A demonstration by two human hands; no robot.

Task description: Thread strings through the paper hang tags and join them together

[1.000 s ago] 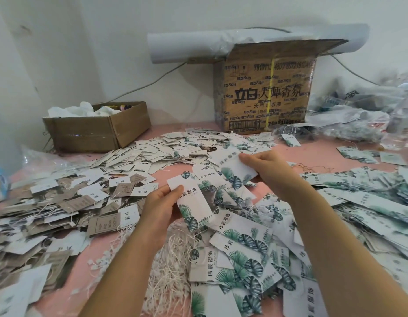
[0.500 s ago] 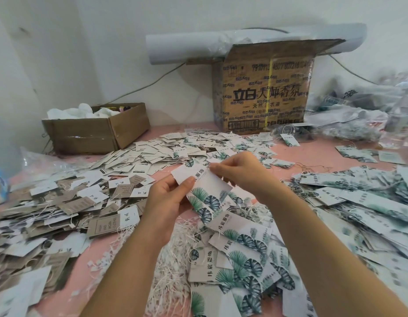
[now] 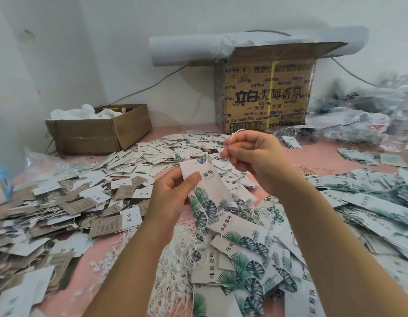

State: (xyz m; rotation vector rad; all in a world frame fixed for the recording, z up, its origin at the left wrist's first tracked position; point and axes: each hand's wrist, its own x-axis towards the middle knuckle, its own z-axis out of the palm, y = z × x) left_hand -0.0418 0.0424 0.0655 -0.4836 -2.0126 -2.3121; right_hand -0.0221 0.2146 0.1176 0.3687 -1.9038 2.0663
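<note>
Since half a second ago the right hand has lifted off the top edge of the tag and now sits higher and a little to the right of it, and the tag has swung from slanted to nearly upright. From my remote seat I see the left hand gripping that tag in the air above the table, its thumb pressed across the printed face and the other fingers curled behind the card. The tag is white with green leaves on its lower part, its top end pointing up toward the right hand.

The right hand's thumb and forefinger are pinched together on a thin white string, which arcs up in a small loop above the fingertips; the other fingers are folded in. I cannot tell whether the string already passes through the tag's hole.

Below the hands lies a tangle of loose strings, and just beside it, to the right, a heap of leaf tags. Brown and white tags cover the left of the table. At the back stand a big printed box with a paper roll resting on top, and a small open box to the left.
</note>
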